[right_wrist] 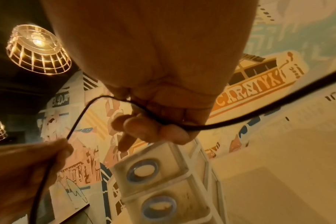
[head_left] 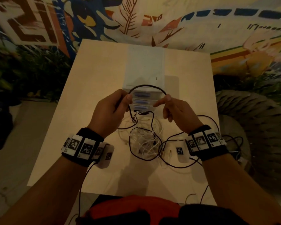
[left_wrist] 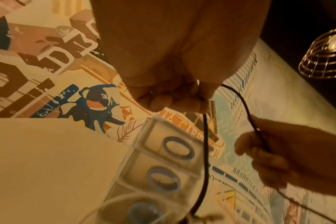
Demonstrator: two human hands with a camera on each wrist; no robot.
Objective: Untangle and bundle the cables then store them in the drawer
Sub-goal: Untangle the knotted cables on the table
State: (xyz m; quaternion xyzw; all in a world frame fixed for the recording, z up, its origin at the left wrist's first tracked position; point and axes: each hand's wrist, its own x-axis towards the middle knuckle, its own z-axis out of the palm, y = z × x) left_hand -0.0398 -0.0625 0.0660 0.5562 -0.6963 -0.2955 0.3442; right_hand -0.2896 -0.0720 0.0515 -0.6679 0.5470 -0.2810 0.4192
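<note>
A thin black cable arcs between both raised hands above the table. My left hand pinches one side of the arc, and my right hand grips the other side with its forefinger sticking out. From the left hand the black cable drops into a tangle of white cables lying on the pale table. Behind the hands stands a small clear drawer unit with three shut drawers, each with a blue oval handle.
More black cable loops lie on the table near the right wrist and trail off its right edge. A woven round seat sits right of the table. A painted mural wall rises behind. Wire cage lamps hang overhead.
</note>
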